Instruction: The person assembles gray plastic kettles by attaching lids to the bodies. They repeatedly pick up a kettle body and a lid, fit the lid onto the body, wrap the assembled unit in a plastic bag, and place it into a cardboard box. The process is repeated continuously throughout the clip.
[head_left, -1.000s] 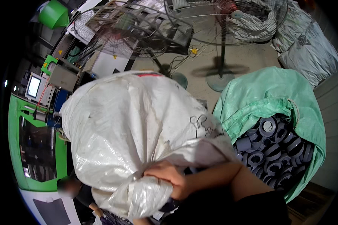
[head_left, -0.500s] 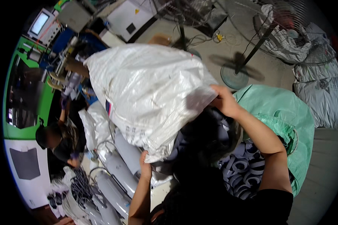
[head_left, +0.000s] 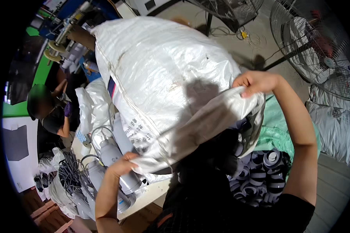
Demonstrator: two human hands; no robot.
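A large white woven sack (head_left: 155, 66) fills the middle, bulging away from me with its mouth toward my body. My left hand (head_left: 122, 164) pinches the left end of the sack's rim. At the rim's right end, my right hand (head_left: 256, 83) grips the folded edge between thumb and fingers. The rim hangs as a wide fold between both hands. Dark shadow hides most of what lies inside the mouth. Below my right arm, grey ring-shaped plastic parts (head_left: 256, 174) lie heaped beside a green sack (head_left: 276, 134).
Grey cylindrical bottles (head_left: 111, 153) with loop handles stand on a table (head_left: 144, 202) at left. Another person (head_left: 52, 112) works beyond them by a green and white machine (head_left: 17, 155). A caged fan (head_left: 319, 50) and silvery sacks (head_left: 334, 132) are at right.
Both hands have moved apart, the right one up and rightward, the left one leftward. The sack's rim is spread wider and folded over. The view has shifted.
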